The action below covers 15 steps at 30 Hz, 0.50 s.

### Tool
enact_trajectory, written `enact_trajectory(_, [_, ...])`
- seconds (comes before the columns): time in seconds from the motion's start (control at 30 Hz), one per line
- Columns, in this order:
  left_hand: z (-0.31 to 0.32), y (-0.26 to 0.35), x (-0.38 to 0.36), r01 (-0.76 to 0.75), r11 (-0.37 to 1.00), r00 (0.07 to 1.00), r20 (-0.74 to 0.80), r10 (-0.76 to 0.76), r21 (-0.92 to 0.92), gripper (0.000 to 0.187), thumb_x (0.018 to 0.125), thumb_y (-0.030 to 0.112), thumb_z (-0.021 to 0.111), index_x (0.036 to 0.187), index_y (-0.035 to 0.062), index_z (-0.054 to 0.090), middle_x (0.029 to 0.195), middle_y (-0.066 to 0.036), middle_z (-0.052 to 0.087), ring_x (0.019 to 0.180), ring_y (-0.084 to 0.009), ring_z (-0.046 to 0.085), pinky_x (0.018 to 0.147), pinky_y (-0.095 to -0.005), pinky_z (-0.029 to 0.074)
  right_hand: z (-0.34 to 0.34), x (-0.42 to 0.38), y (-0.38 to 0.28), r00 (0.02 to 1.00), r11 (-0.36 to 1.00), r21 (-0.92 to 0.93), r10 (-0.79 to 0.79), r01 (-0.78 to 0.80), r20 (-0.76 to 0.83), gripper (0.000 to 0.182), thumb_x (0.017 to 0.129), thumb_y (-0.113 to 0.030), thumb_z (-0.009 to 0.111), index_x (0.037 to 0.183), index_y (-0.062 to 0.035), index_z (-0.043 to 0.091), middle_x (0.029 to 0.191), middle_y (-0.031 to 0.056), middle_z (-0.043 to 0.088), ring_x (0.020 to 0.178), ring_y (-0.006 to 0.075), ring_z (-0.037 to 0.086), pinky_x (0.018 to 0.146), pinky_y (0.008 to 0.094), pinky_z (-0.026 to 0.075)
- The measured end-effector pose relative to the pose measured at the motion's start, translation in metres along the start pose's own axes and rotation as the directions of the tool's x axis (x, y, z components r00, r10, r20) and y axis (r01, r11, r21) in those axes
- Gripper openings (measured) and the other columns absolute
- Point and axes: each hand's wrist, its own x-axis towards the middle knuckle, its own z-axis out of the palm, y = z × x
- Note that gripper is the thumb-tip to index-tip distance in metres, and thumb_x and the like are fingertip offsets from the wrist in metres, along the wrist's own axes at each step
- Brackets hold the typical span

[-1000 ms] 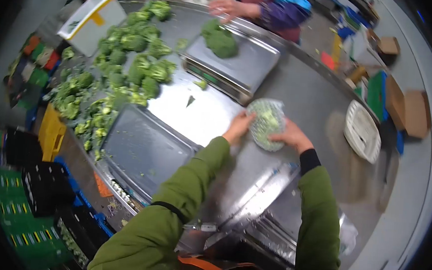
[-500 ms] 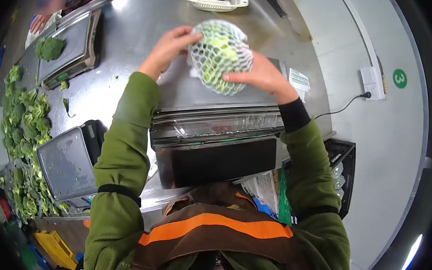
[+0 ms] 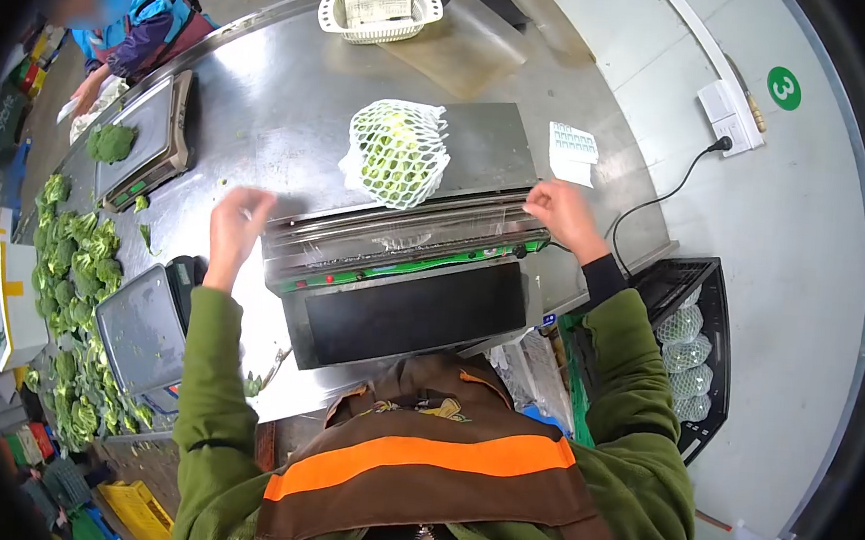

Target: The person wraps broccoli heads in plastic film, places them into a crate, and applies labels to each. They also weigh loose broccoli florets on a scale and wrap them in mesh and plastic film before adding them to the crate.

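Observation:
A pale green vegetable in a white foam net [image 3: 397,153] rests on the flat plate behind the film wrapping machine [image 3: 410,309]. Clear film [image 3: 405,233] lies across the machine's front rollers. My left hand [image 3: 237,231], slightly blurred, is at the machine's left end, thumb and fingers a little apart, nothing visible in them. At the right end of the rollers is my right hand [image 3: 566,219], its fingertips pressed together by the film's edge. Whether they pinch the film I cannot make out. Neither hand touches the netted vegetable.
Broccoli heads [image 3: 76,270] are piled at the left, near a grey tray [image 3: 142,330]. One broccoli [image 3: 110,143] sits on a scale [image 3: 151,135]. A white basket [image 3: 380,14] stands at the back. A black crate [image 3: 713,350] holds netted vegetables. A person [image 3: 155,10] stands far left.
Both hands have let go of the netted vegetable, which now rests on the machine's plate. They have moved down and apart to the two ends of the rollers.

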Motion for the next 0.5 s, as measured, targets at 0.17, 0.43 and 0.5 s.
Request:
enact_trajectory(0.17, [0.008, -0.006, -0.040, -0.562, 0.784, 0.825, 0.252, 0.506, 0.265, 0.012, 0.076, 0.014, 0.073, 0.087, 0.0114, 0.072, 0.086, -0.002, 0.064, 0.089, -0.0245, 0.060, 0.076, -0.0366, 0.051, 0.017, 0.005, -0.020, 0.872, 0.821, -0.320, -0.488, 0.473, 0.037, 0.012, 0.073, -0.016, 0.074, 0.082, -0.0129, 0.068, 0.083, 0.0011, 0.057, 0.086, 0.0240, 0.056, 0.071, 0.0376, 0.050])
enact_trajectory(0.43, [0.022, 0.019, -0.056, -0.476, 0.873, 0.821, 0.304, 0.484, -0.104, 0.010, 0.082, 0.008, 0.069, 0.091, 0.0049, 0.068, 0.090, -0.006, 0.067, 0.088, -0.0226, 0.062, 0.077, -0.0331, 0.051, 0.044, -0.027, -0.037, 0.936, 0.906, 0.295, -0.341, 0.304, 0.082, 0.006, 0.090, -0.008, 0.063, 0.095, -0.0041, 0.063, 0.096, 0.0081, 0.067, 0.090, 0.0217, 0.064, 0.081, 0.0316, 0.049])
enact_trajectory(0.5, [-0.009, 0.046, -0.080, -0.241, 0.932, 0.843, 0.418, 0.340, -0.271, 0.008, 0.085, 0.008, 0.069, 0.091, 0.0024, 0.068, 0.086, -0.008, 0.068, 0.085, -0.0206, 0.065, 0.080, -0.0333, 0.051, 0.003, -0.043, -0.061, 0.923, 0.904, 0.413, -0.246, 0.108, 0.297, 0.006, 0.092, -0.008, 0.062, 0.093, -0.0025, 0.061, 0.089, 0.0088, 0.069, 0.082, 0.0178, 0.066, 0.076, 0.0303, 0.050])
